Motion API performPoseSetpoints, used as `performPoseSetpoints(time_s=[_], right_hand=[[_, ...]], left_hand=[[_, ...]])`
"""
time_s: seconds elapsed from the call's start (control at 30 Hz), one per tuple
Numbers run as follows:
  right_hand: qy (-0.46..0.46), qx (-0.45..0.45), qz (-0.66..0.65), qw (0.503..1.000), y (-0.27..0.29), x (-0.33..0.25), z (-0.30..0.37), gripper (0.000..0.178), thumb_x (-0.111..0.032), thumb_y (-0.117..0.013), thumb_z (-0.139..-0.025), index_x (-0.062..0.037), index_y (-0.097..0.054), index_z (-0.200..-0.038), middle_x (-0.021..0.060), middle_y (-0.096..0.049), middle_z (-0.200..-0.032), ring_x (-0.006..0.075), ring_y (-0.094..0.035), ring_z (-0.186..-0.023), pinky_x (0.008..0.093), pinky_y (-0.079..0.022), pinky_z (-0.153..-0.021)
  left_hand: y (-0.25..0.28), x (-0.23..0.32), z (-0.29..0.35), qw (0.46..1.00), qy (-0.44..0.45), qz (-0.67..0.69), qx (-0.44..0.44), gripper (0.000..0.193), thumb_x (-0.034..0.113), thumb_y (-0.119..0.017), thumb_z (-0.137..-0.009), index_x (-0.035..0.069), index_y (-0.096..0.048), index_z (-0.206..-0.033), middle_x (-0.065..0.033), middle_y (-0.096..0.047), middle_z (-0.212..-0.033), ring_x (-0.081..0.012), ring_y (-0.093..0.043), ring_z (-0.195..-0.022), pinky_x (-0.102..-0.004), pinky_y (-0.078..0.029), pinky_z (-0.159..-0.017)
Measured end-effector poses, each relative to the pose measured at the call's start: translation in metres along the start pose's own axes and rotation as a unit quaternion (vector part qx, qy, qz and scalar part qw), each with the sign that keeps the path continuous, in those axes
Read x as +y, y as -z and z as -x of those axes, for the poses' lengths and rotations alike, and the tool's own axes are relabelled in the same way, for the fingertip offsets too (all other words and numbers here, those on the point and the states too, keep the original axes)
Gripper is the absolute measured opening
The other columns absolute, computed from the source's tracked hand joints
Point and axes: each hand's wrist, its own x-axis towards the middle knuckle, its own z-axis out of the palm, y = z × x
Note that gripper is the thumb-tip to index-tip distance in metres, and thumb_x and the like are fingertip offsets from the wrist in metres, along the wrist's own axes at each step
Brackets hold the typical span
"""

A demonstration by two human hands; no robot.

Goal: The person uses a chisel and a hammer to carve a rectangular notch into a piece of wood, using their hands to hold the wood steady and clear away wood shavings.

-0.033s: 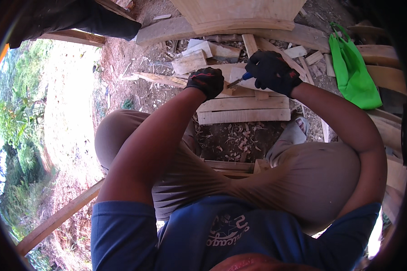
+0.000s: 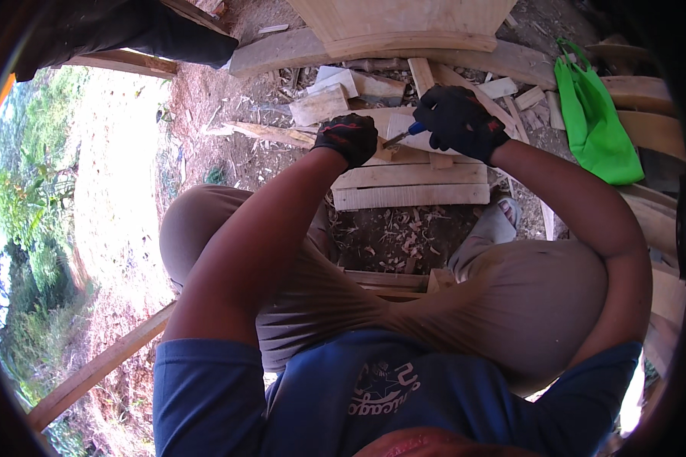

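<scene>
Black gloves cover both hands. My right hand (image 2: 461, 122) is closed round a blue-handled tool (image 2: 415, 129) with a narrow metal blade; whether it is a chisel or a screwdriver I cannot tell. Its blade points left and toward me, its tip touching or close to a small piece of wood (image 2: 385, 151). Closed in a fist, my left hand (image 2: 346, 139) grips the left side of that wood, and its fingers hide the held part. Beneath the hands lies a low stand of pale boards (image 2: 411, 196) on the ground.
Wood offcuts (image 2: 318, 104) and shavings lie beyond my hands. A large pale wooden panel (image 2: 408, 21) stands at the far side. To the right, a bright green bag (image 2: 598, 126) rests against stacked curved planks (image 2: 648, 133). Dark cloth (image 2: 129, 38) shows at the upper left.
</scene>
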Motion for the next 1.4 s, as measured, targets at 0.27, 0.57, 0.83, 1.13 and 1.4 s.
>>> performPoseSetpoints(time_s=[0.27,0.57,0.83,1.13,1.4], right_hand=[[0.001,0.021,-0.023,1.0,-0.004,0.005,0.0,0.031,-0.026,-0.066,-0.103,0.0042,-0.068,-0.109,0.016,-0.072,-0.095,0.0189,-0.075,-0.064,0.0337,-0.059,-0.056],[0.02,0.03,-0.004,0.999,-0.01,0.024,-0.006,0.032,-0.025,-0.062,-0.106,0.0047,-0.064,-0.117,0.0178,-0.075,-0.102,0.019,-0.076,-0.07,0.0322,-0.061,-0.06],[-0.08,0.016,-0.185,0.979,-0.015,0.017,0.001,0.033,-0.025,-0.06,-0.108,0.0056,-0.064,-0.122,0.0178,-0.076,-0.105,0.0199,-0.077,-0.076,0.0328,-0.064,-0.066],[0.21,0.014,0.333,0.919,-0.008,0.055,-0.018,0.022,-0.014,-0.07,-0.1,0.0057,-0.07,-0.11,0.018,-0.075,-0.107,0.0222,-0.079,-0.083,0.0348,-0.065,-0.071],[0.315,0.028,0.296,0.901,-0.02,0.078,-0.02,0.032,-0.016,-0.072,-0.099,0.0083,-0.065,-0.118,0.0196,-0.074,-0.103,0.0215,-0.078,-0.077,0.0337,-0.064,-0.064]], left_hand=[[0.003,0.004,0.0,1.0,-0.001,-0.004,0.009,0.028,0.027,-0.052,-0.099,0.009,-0.072,-0.109,-0.0189,-0.074,-0.111,-0.0399,-0.072,-0.105,-0.0513,-0.058,-0.089],[0.004,0.001,-0.005,1.0,0.019,0.012,-0.008,0.029,0.029,-0.054,-0.099,0.009,-0.072,-0.108,-0.0191,-0.074,-0.111,-0.0402,-0.072,-0.107,-0.0512,-0.058,-0.089],[-0.002,-0.005,-0.007,1.0,0.016,0.017,-0.011,0.029,0.028,-0.053,-0.1,0.008,-0.072,-0.11,-0.0208,-0.073,-0.114,-0.0418,-0.072,-0.107,-0.0522,-0.057,-0.091],[0.008,-0.002,-0.003,0.999,0.021,0.017,-0.032,0.031,0.028,-0.05,-0.101,0.008,-0.068,-0.116,-0.0222,-0.071,-0.119,-0.0429,-0.07,-0.113,-0.0546,-0.056,-0.095],[0.011,0.001,-0.006,0.998,0.028,0.017,-0.057,0.035,0.032,-0.049,-0.101,0.009,-0.069,-0.119,-0.024,-0.071,-0.124,-0.0447,-0.068,-0.117,-0.0541,-0.054,-0.099]])
